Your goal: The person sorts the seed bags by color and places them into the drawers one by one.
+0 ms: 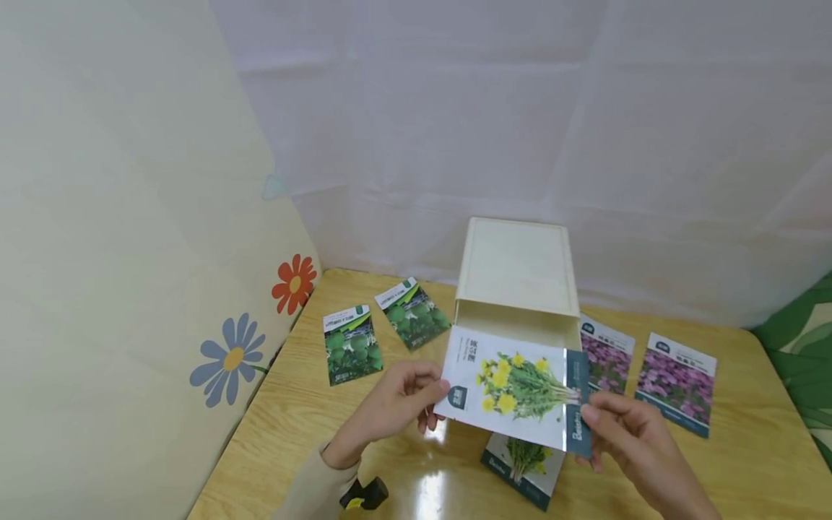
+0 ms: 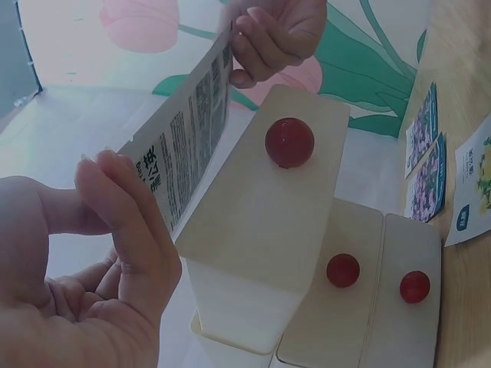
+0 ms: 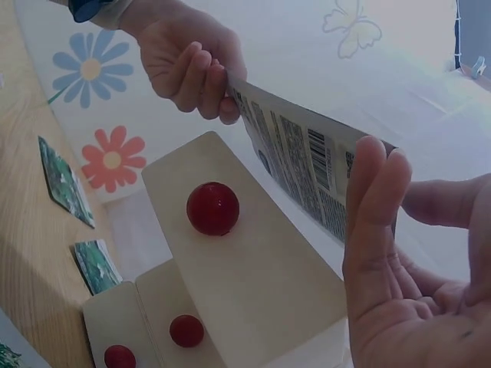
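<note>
Packet (image 1: 513, 393) held near a white drawer (image 3: 257, 280).
Its pale end is pinched by the left hand (image 1: 395, 401), its dark end by the right hand (image 1: 640, 440).

The left hand (image 1: 396, 404) and right hand (image 1: 633, 433) pinched opposite ends of a yellow-flowered packet (image 1: 507, 390) before a cream box (image 1: 518, 267) on a wooden table (image 1: 266, 440), two green packets (image 1: 353, 348) lying left of the box, two purple-flowered packets (image 1: 676, 384) right.
</note>
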`<state>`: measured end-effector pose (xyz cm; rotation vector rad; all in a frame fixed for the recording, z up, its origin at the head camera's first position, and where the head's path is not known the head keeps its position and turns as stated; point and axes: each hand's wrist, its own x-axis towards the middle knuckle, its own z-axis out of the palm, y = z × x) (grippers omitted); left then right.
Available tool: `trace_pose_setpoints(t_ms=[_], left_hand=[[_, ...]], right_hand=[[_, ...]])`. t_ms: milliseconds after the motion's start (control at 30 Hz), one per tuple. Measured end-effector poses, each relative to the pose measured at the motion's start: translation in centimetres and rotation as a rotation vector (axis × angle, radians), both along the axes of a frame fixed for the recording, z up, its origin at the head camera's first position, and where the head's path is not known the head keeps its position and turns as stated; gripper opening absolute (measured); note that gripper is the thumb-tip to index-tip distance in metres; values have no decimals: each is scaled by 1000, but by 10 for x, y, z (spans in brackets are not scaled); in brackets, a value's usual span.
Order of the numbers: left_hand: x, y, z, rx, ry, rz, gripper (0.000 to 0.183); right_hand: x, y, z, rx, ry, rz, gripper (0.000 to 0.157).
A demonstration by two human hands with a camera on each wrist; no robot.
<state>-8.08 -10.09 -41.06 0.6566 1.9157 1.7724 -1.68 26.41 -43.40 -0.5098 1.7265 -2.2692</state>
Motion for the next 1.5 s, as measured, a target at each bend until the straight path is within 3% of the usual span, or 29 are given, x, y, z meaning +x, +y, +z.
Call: trace_pose_setpoints(t_ms=[367,633,967,1133,1500], left_hand=[[-13,5,0,-28,13,34,25],[-20,9,1,-70,19,47,26],[-26,8,6,-73,43,10,32],[-30,7,7,-89,63,-9,39],[-33,9,4,-101,32,20,40]], right_hand=[[0,-4,9,47,-21,63,42],[-4,0,9,156,-91,-20,38],[-14,1,8,83,3,-19,43],[-19,1,13,153,-8,-90,39],[-25,0,19,253,-72,-157,35]])
